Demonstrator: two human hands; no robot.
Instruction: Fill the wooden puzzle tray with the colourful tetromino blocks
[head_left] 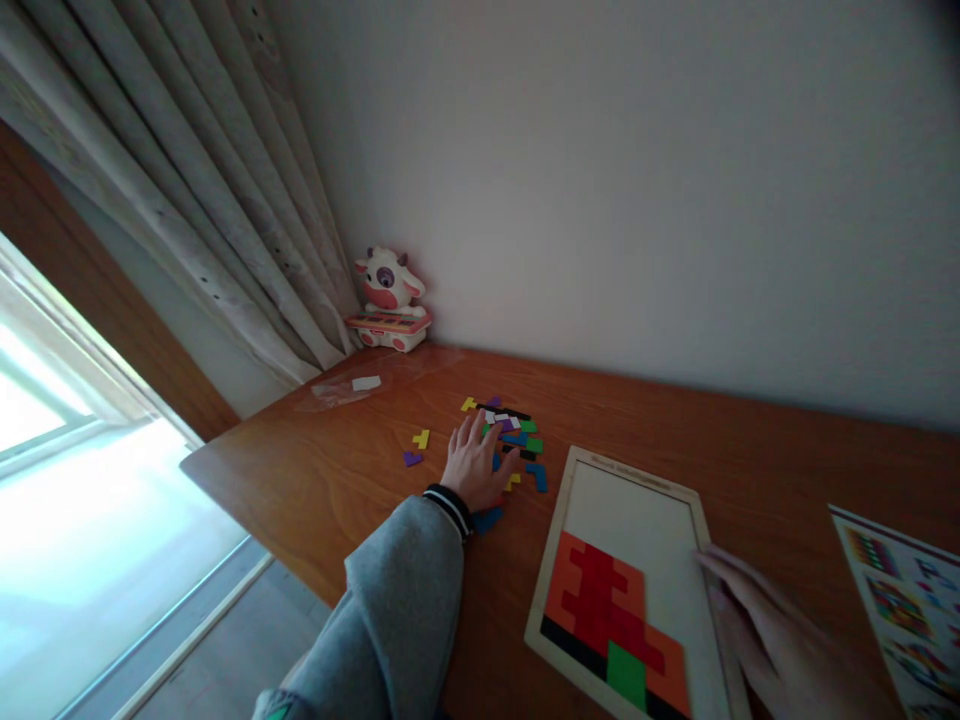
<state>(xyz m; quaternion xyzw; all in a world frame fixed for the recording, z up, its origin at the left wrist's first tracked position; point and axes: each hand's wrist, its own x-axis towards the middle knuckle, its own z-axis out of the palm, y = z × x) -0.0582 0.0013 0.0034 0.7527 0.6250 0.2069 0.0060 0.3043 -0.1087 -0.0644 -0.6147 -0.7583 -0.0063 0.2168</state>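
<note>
My left hand (477,463) reaches over a loose pile of flat, coloured puzzle pieces (534,445), its fingers spread and its palm down. Blue, green, black, white, purple and yellow pieces show around the fingers; those under the palm are hidden. To the right lies a shallow wooden puzzle tray (561,490), partly filled at its near end with orange, red, black and green pieces. My right hand (772,630) rests at the tray's right edge, fingertips touching the rim. Its fingers are stretched out and blurred, with no piece visible in them.
A yellow piece (421,439) and a purple piece (412,459) lie left of the pile. A cow-shaped toy keyboard (390,310) stands in the back corner by the curtain (225,200). Clear plastic with a white label (366,383) lies before it. A printed sheet (900,590) lies far right.
</note>
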